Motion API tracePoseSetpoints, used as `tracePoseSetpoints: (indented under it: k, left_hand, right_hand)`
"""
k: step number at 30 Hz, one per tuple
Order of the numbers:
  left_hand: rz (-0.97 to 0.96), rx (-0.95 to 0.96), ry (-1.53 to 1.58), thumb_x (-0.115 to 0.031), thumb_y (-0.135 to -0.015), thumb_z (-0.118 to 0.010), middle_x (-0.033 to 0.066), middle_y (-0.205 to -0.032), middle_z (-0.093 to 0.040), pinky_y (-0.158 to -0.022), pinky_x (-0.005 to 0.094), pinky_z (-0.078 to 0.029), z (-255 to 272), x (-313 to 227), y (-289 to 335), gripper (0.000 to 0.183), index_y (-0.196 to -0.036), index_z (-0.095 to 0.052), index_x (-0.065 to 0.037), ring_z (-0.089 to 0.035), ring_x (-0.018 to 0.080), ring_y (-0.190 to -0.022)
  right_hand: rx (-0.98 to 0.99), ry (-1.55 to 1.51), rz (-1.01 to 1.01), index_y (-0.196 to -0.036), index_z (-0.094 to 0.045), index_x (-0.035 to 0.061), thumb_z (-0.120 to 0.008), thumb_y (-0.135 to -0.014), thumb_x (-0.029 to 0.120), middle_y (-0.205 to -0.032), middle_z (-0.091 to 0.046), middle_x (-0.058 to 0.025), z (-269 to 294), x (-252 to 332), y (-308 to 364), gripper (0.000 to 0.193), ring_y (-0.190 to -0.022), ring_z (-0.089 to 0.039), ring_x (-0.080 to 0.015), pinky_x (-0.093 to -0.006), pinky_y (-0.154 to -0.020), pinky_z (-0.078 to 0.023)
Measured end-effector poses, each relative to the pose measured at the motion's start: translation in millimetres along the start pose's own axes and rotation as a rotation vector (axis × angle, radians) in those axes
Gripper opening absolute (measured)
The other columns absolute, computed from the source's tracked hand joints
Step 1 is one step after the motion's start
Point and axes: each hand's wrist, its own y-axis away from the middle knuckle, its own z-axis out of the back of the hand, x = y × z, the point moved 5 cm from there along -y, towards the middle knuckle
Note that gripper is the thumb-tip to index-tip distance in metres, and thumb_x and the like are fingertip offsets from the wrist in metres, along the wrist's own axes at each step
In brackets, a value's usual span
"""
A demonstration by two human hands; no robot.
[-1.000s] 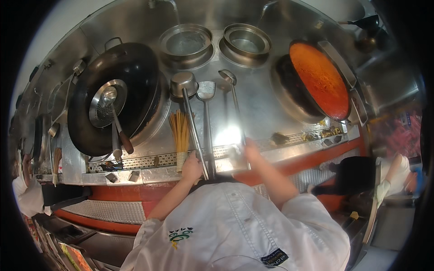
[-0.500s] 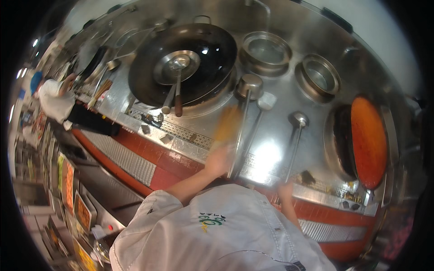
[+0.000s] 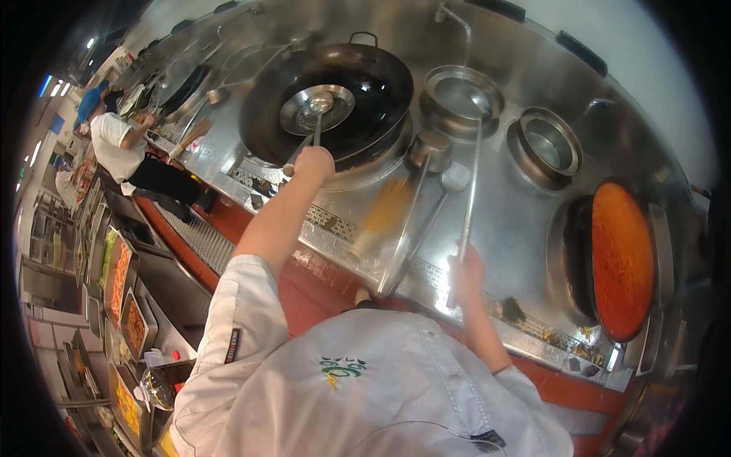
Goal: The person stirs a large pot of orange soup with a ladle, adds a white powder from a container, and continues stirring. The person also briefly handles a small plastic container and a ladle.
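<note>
My left hand (image 3: pixel 314 164) is closed round the handle of a ladle (image 3: pixel 320 103), whose bowl rests in a round metal strainer (image 3: pixel 289 114) inside the large black wok (image 3: pixel 381 76). The strainer's own handle lies beside that hand. My right hand (image 3: pixel 466 278), slightly blurred, grips the long handle of a metal ladle (image 3: pixel 474 175); its far end reaches into a round pot of water (image 3: pixel 457 80). Between my arms, a bamboo brush (image 3: pixel 384 209) lies on the steel counter next to a deep long-handled scoop (image 3: pixel 430 145) and another long-handled ladle (image 3: pixel 454 179).
A second water pot (image 3: pixel 550 145) stands to the right. At the far right a wok with an orange-red inside (image 3: pixel 623 259) is tilted up on its side. A person in white (image 3: pixel 114 145) works at the left. Trays of food (image 3: pixel 120 282) line the lower left.
My left hand has let go of the bamboo brush and taken the ladle handle in the wok. My right hand has raised its ladle, moving its end into the water pot.
</note>
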Motion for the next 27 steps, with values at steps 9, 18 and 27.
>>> tracePoseSetpoints:
  k: [9,18,27]
  left_hand:
    - [0.614,0.575,2.442,-0.002,-0.08,-0.054,0.0068,-0.067,-0.054,-0.05,0.0296,-0.055,15,18,-18,0.007,-0.074,-0.051,-0.002,-0.057,0.0176,-0.056]
    - [0.136,-0.366,0.502,-0.013,-0.072,-0.06,0.0274,-0.11,-0.062,-0.092,0.0496,-0.046,18,148,9,0.052,-0.119,-0.05,0.005,-0.059,0.0452,-0.106]
    - [-0.178,-0.137,1.588,0.0,-0.079,-0.052,0.0032,-0.083,-0.051,-0.05,0.0217,-0.038,47,100,63,0.054,-0.132,-0.043,0.002,-0.046,0.009,-0.058]
  right_hand:
    - [0.26,-0.006,0.041,-0.134,-0.041,0.0023,-0.053,-0.082,0.0,-0.072,-0.05,-0.0012,-44,80,-18,0.053,-0.05,-0.049,-0.0096,-0.0259,-0.044,-0.04]
    - [0.384,0.605,0.234,-0.116,-0.057,-0.0014,-0.06,-0.076,0.013,-0.099,-0.066,-0.0196,-177,93,-85,0.043,-0.092,-0.066,-0.0327,-0.0426,-0.081,-0.053]
    - [0.161,0.508,0.314,-0.117,-0.061,-0.0009,-0.064,-0.083,0.026,-0.117,-0.062,-0.0221,-230,114,-105,0.043,-0.108,-0.061,-0.0363,-0.0422,-0.091,-0.049]
